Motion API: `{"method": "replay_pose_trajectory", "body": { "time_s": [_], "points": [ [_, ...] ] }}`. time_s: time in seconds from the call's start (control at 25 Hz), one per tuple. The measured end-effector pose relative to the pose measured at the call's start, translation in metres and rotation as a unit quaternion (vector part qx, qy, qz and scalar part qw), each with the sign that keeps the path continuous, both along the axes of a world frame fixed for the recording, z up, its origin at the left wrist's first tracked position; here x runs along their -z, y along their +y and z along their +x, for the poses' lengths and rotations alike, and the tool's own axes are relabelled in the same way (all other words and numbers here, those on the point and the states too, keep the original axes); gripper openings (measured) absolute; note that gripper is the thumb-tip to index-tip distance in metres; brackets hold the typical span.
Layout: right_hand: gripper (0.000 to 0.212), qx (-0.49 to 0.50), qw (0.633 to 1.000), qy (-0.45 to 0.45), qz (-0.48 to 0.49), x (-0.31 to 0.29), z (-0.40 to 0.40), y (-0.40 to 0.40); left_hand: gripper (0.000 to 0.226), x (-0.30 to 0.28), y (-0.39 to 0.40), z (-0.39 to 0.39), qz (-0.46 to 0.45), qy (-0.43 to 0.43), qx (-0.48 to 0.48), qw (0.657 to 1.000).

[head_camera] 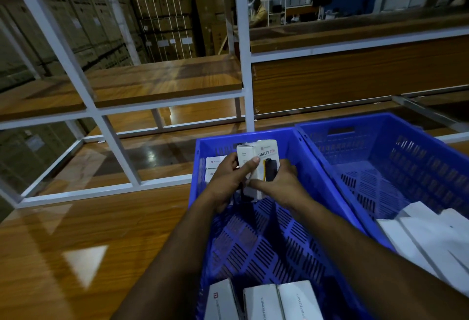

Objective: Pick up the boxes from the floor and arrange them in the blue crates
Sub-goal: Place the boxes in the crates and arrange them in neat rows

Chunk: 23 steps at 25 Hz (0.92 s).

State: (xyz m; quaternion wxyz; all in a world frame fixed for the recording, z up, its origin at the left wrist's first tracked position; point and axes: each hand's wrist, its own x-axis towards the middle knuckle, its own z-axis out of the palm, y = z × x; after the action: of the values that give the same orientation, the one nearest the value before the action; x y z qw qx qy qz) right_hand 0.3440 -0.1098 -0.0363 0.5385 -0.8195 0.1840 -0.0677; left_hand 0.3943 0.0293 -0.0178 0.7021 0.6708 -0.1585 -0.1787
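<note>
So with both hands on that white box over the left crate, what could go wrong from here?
1. The left hand and right hand grip the HALLEY box upright above the left crate; released there, it may topple rather than sit in a row.
2. White boxes stand at the crate's far left; lowering carelessly could knock them.
</note>
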Motion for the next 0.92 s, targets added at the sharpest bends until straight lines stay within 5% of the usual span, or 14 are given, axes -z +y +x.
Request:
{"method": "replay_pose_trajectory", "body": {
  "time_s": [0.2, 0.36, 0.6, 0.92],
  "points": [
    [0.098, 0.117, 0.986, 0.081, -0.087, 0.026, 0.019, -0.01, 0.053, 0.01, 0.001, 0.01, 0.104, -0.007, -0.047, 0.993],
    [0.099, 0.183, 0.973, 0.116, -0.078, 0.049, 0.028, -0.011, 0.048, 0.021, 0.009, 0.023, 0.222, -0.048, -0.137, 0.964],
    [0.101, 0.213, 0.969, 0.105, -0.07, 0.073, 0.038, -0.012, 0.045, 0.022, 0.01, 0.026, 0.364, -0.114, -0.132, 0.915],
    [0.079, 0.193, 0.98, 0.034, -0.044, 0.097, 0.057, -0.01, 0.042, 0.022, 0.008, 0.031, 0.387, -0.153, -0.132, 0.9]
  ]
}}
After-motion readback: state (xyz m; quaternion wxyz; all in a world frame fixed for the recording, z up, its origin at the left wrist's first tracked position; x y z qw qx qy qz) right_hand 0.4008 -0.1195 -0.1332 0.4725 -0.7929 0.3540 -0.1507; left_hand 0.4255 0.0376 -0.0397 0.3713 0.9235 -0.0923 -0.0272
